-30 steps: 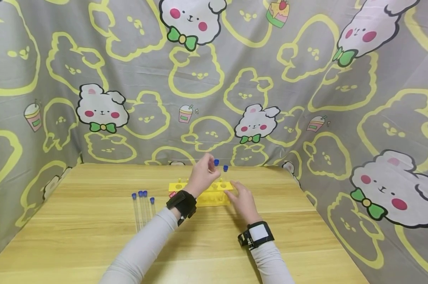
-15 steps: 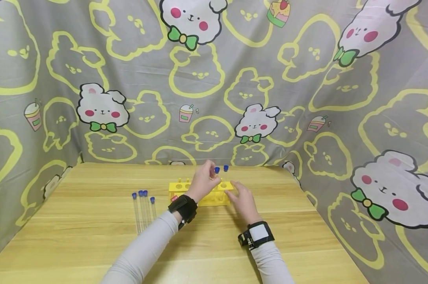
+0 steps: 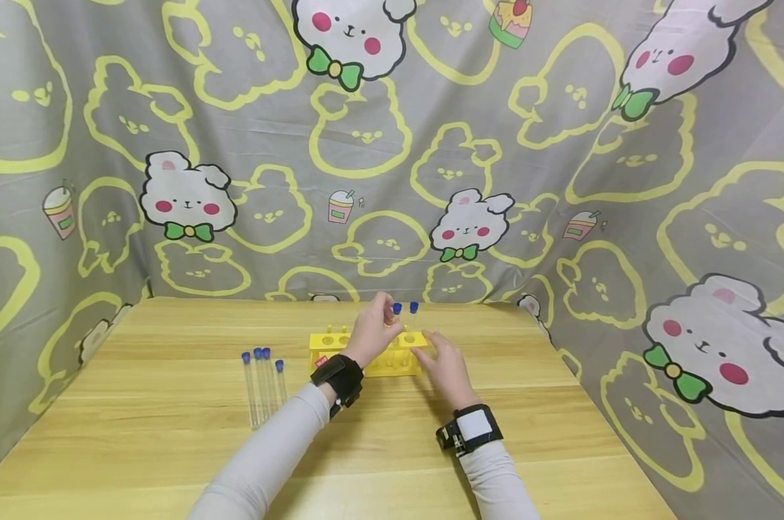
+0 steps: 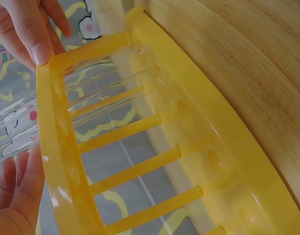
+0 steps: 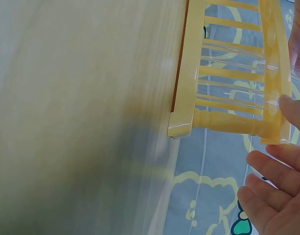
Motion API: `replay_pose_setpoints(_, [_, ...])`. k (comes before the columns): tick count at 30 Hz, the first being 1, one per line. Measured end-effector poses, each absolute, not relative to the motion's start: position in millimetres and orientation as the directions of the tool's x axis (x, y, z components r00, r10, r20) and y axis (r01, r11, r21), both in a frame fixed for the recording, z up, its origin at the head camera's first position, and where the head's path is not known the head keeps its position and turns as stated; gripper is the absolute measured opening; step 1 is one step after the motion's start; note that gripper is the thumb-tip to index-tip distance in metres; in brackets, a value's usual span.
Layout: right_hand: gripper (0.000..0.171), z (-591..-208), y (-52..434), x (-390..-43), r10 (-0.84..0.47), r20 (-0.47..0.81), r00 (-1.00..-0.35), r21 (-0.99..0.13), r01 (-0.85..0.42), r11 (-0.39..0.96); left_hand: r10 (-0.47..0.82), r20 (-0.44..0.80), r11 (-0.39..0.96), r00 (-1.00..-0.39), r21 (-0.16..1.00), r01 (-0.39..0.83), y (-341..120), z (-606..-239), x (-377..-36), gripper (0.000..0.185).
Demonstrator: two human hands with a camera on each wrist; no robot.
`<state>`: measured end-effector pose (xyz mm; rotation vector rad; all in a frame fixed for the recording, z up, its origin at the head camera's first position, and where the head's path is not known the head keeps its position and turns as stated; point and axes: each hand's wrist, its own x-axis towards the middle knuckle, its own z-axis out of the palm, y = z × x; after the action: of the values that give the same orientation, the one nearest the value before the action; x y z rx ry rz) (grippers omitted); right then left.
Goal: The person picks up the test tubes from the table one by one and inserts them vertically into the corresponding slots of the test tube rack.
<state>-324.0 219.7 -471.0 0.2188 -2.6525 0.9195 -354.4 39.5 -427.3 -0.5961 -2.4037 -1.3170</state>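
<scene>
A: Left hand (image 3: 374, 331): fingers pinch the upper part of a clear tube (image 3: 396, 318) with a blue cap, just below the cap. One second ago the cap stood higher above the yellow rack (image 3: 330, 345); half a second ago it had dropped, and it now sits level with the cap of the second tube (image 3: 414, 308) already standing at the rack's right end.

B: Is the held tube inside a hole?

A: Judged from the cap height and the left wrist view, where glass runs through the top plate toward the base, it appears seated in the hole beside the end one. Whether its bottom rests in the base dimple cannot be confirmed.

B: State of the right hand (image 3: 445, 367)?

A: Fingers extended and relaxed, tips touching the right end of the rack, as in both earlier pictures. It holds nothing; it steadies the rack. In the right wrist view the fingers (image 5: 274, 183) lie by the end post.

B: What does the change mean for the work?

A: The insertion appears nearly finished; the release is not yet made. Four more capped tubes (image 3: 263, 384) lie side by side on the bench (image 3: 171, 433), left of the rack and well apart from both hands. The rack's left holes stand open.
</scene>
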Motion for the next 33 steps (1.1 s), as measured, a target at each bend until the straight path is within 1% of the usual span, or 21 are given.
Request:
replay_pose_setpoints(5, [0.054, -470, 219, -323, -0.039, 0.345, -0.938, -0.573, -0.244, 0.783, 0.198, 0.45, 0.481, -0.871, 0.729, 0.486, 40, -426, -355, 0.03])
replay_pose_setpoints(13, [0.053, -468, 219, -322, -0.042, 0.342, -0.939, -0.574, -0.244, 0.781, 0.2, 0.47, 0.476, -0.86, 0.72, 0.505, 37, -426, -354, 0.033])
replay_pose_setpoints(19, [0.054, -469, 219, -322, -0.043, 0.341, -0.939, -0.586, -0.248, 0.771, 0.204, 0.419, 0.479, -0.885, 0.746, 0.464, 24, -420, -346, 0.038])
replay_pose_setpoints(26, [0.055, -469, 218, -321, -0.049, 0.337, -0.94, -0.588, -0.251, 0.769, 0.2, 0.402, 0.491, -0.894, 0.748, 0.446, -8, -408, -335, 0.037])
replay_pose_setpoints(33, [0.055, -467, 218, -319, -0.049, 0.334, -0.941, -0.589, -0.249, 0.769, 0.157, 0.385, 0.507, -0.909, 0.759, 0.409, -61, -400, -327, 0.035])
